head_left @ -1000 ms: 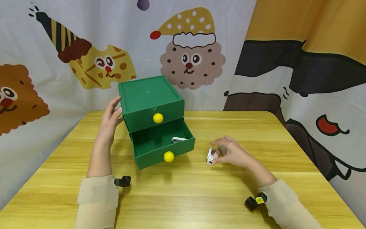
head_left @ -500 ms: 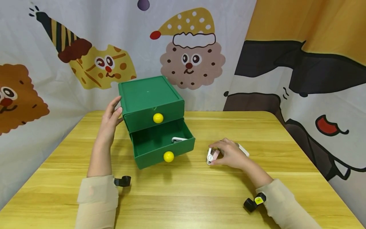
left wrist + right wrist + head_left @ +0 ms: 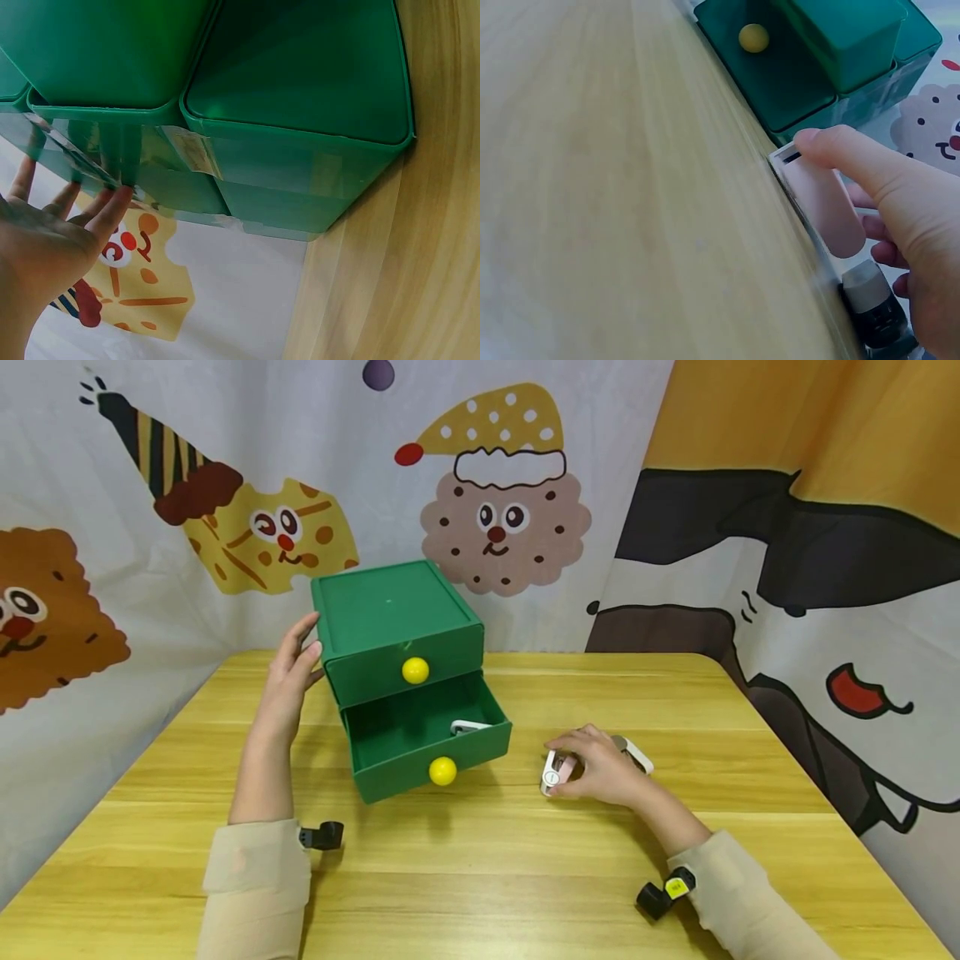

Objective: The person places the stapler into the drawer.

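Observation:
A small pink-and-white stapler (image 3: pixel 552 773) is at the right of the green drawer box (image 3: pixel 390 602). My right hand (image 3: pixel 596 767) pinches it between thumb and fingers; in the right wrist view its pink top (image 3: pixel 825 206) shows beneath the thumb. Whether it touches the table, I cannot tell. My left hand (image 3: pixel 287 672) rests its fairly straight fingers against the box's left side, and in the left wrist view the fingertips (image 3: pixel 120 193) meet the taped green wall. The lower drawer (image 3: pixel 420 756) is pulled out, with a white-and-dark item (image 3: pixel 468 727) lying inside it.
Just behind my right hand lies a white item with a grey end (image 3: pixel 635 755); a grey-and-black part (image 3: pixel 866 289) shows there in the right wrist view. Yellow knobs (image 3: pixel 442 771) stick out from the drawers. A printed curtain (image 3: pixel 300 427) hangs behind the wooden table (image 3: pixel 465 877).
My right hand has shifted slightly left and closer, its fingers settling around the stapler. More of the white item behind it shows now. My left hand and the box look unchanged.

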`<state>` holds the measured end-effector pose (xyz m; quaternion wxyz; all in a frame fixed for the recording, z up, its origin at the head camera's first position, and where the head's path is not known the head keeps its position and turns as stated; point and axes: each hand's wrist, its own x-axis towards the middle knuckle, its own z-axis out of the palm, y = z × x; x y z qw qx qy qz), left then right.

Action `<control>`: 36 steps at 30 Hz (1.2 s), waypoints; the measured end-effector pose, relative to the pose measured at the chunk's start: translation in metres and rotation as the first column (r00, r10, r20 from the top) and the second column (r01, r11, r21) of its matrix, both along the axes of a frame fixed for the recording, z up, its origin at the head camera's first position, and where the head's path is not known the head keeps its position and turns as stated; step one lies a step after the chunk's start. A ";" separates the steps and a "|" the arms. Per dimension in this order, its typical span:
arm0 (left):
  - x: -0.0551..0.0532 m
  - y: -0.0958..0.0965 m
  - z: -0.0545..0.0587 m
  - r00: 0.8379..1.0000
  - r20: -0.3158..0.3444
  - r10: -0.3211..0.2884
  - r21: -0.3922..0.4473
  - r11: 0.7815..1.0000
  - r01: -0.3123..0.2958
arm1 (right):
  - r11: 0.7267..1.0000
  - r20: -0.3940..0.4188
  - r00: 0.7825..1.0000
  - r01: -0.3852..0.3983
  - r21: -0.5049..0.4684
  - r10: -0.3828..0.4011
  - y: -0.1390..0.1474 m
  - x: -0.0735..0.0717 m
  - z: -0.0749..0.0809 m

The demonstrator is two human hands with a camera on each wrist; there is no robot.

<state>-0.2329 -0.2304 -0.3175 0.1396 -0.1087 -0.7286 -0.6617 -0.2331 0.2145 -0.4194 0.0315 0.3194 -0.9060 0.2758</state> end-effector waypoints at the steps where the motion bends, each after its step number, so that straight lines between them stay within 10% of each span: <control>1: 0.000 0.000 0.000 1.000 0.000 -0.001 0.000 1.000 0.001 | 1.000 -0.004 1.000 0.000 -0.006 0.000 0.000 0.000 0.000; 36: 0.009 0.004 0.009 1.000 0.001 -0.009 -0.002 1.000 0.009 | 0.943 -0.038 0.990 0.120 -0.311 -0.138 -0.053 0.022 0.096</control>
